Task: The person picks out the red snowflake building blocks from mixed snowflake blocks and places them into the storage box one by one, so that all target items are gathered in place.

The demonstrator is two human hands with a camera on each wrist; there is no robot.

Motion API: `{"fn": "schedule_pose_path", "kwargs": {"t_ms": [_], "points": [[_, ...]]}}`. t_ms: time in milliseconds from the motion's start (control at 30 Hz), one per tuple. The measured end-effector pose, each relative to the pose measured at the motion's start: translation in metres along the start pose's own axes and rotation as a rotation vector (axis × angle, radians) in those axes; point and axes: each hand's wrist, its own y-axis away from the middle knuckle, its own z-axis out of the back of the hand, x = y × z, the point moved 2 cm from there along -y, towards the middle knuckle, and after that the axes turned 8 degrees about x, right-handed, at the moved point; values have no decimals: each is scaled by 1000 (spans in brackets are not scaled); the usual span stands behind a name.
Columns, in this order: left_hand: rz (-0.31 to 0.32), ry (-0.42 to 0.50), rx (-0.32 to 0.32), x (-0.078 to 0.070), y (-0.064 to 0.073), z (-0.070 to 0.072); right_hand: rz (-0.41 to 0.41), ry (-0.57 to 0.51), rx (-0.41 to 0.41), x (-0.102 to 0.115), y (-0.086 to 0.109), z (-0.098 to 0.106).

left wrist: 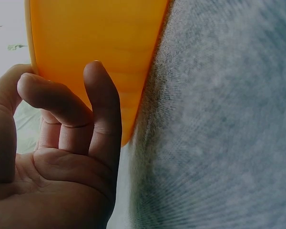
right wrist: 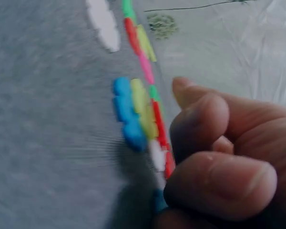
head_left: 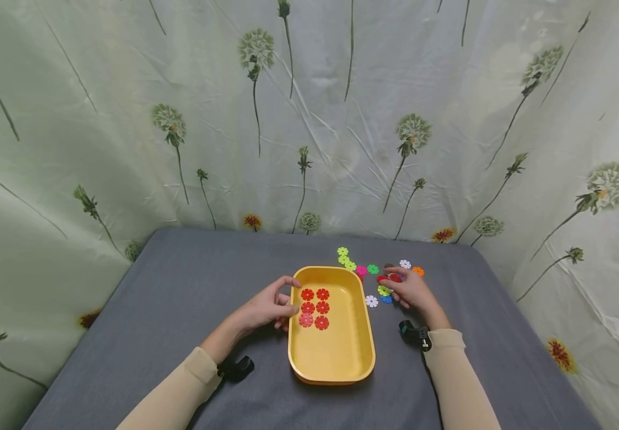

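At the yellow tray (head_left: 349, 352), my left hand (head_left: 263, 307) holds the left rim. Its thumb and index finger reach over the edge, while other fingers lie along the outer wall, seen in the left wrist view against the tray side (left wrist: 100, 33). Inside the tray, several red flower-shaped discs (head_left: 322, 307) lie in two columns, with a pinker disc (head_left: 306, 320) at lower left. My right hand (head_left: 411, 291) hovers over loose discs right of the tray, fingers bent and apart, near a red disc (head_left: 395, 278). In the right wrist view, nothing shows between thumb and fingers.
Beside the right hand lie a yellow-green disc (head_left: 383, 291), a blue disc (head_left: 387, 299) and a white disc (head_left: 371, 301). Farther back are a green disc (head_left: 373, 269), an orange disc (head_left: 419, 272) and several lime discs (head_left: 343, 260). A floral curtain (head_left: 342, 149) hangs behind the grey-covered table (head_left: 207, 269).
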Motion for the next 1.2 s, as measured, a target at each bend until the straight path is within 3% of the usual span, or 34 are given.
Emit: {"fn": "schedule_pose_path", "kwargs": {"t_ms": [267, 500, 900, 1200], "points": [[7, 0, -4, 0, 0, 0, -83, 105, -59, 5, -1, -7], [10, 1, -1, 1, 1, 0, -124, 124, -87, 7, 0, -9], [19, -8, -5, 1, 0, 0, -76, 91, -93, 9, 1, -6], [12, 3, -8, 2, 0, 0, 16, 70, -138, 45, 14, 0]]}}
